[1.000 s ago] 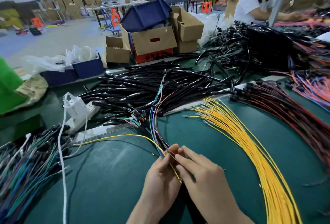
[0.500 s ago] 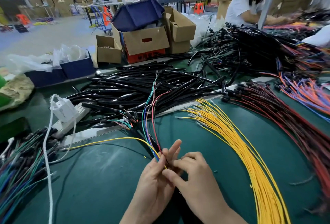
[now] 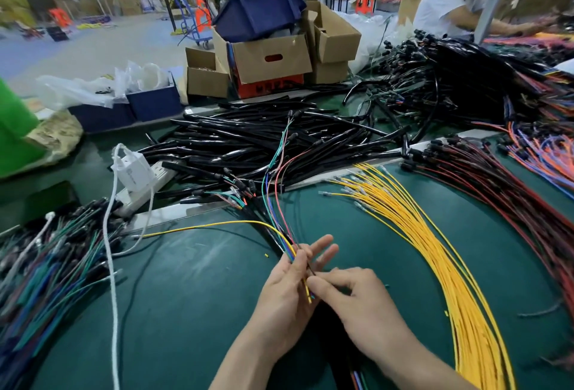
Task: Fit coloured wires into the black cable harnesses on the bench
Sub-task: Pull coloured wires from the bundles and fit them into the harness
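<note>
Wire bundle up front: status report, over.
Left hand holds coloured wires. Right hand pinches one of them, which one unclear. Spare yellow wires lie apart on the right.

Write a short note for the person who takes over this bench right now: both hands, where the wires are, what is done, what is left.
Left hand: grips the coloured wire bundle, outer fingers straight.
Right hand: pinches at the bundle's lower end; which wire, cannot tell.
One yellow wire from the bundle trails left over the bench.
Loose yellow wires lie right; black harnesses behind; wired harnesses far left.
Done: that left pile, probably. Left: the bundle in hand and the black heap.
</note>
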`<state>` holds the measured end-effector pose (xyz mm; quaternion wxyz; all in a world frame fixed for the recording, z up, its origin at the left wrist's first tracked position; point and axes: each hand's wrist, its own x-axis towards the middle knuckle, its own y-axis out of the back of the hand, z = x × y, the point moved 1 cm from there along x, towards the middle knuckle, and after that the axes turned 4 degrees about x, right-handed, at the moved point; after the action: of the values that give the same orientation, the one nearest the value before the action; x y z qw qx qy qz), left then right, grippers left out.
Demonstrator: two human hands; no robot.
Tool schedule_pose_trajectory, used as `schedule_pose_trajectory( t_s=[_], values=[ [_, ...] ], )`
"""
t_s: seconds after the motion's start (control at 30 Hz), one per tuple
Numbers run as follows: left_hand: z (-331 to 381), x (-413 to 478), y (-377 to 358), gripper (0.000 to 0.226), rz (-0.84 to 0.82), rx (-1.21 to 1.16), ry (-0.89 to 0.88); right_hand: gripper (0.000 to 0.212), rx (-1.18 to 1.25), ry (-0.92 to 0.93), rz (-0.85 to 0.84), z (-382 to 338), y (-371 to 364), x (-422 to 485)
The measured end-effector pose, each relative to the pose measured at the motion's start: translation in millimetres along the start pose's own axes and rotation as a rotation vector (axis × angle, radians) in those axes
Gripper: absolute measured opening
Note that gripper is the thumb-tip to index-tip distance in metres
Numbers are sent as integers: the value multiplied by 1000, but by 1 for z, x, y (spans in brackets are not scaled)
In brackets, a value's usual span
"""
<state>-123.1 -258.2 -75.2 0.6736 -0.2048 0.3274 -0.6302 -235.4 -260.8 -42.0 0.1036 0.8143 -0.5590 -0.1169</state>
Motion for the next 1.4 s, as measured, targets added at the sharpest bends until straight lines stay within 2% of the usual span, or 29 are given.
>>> schedule_pose_trajectory(
  t_s=[0.1, 0.23, 0.33, 0.47, 0.63, 0.7, 0.83, 1.0, 1.1, 1.17, 1.2, 1.23, 1.3, 1.37, 1.4],
  values=[
    [-1, -2, -3, 21, -10, 63, -25, 25, 355, -215, -83, 2, 0, -1],
    [-2, -2, -2, 31, -36, 135, -52, 21, 942, -464, -93, 1, -3, -1],
    [-4, -3, -2, 35, -43, 217, -61, 18, 1061, -491, -78, 1, -2, -1],
    [-5, -3, 4, 29, -62, 199, -38, 17, 1081, -494, -15, 4, 3, 0],
    [1, -5, 2, 58, -72, 155, -35, 12, 805, -282, 110, -1, 22, 2],
    [1, -6, 2, 62, -56, 152, -24, 12, 687, -215, 126, -1, 22, -2],
    [0, -8, 3, 58, -20, 114, -41, 5, 616, -152, 112, -5, 18, -12],
    [-5, -8, 2, 41, -54, 174, -75, 8, 450, -116, 131, -5, 25, -18],
    [-5, -7, 5, 6, -12, 153, -104, 9, 360, -151, -41, -10, 42, -18],
    [-8, -3, 12, 24, 37, 157, -111, 8, 303, -147, -184, -13, 78, -10],
    [-10, -1, 15, 26, 35, 161, -119, 7, 252, -117, -172, -14, 106, -2],
    [-10, 0, 12, 26, 35, 170, -116, 6, 178, -80, -84, -14, 140, 10],
    [-11, 1, 13, 25, 25, 195, -107, 8, -53, -26, 223, -4, 211, 41],
    [-12, 2, 13, 25, 26, 213, -96, 11, -354, -93, 499, 21, 278, 74],
    [-13, 3, 13, 25, 19, 210, -88, 14, -520, -176, 558, 40, 308, 89]
  ],
)
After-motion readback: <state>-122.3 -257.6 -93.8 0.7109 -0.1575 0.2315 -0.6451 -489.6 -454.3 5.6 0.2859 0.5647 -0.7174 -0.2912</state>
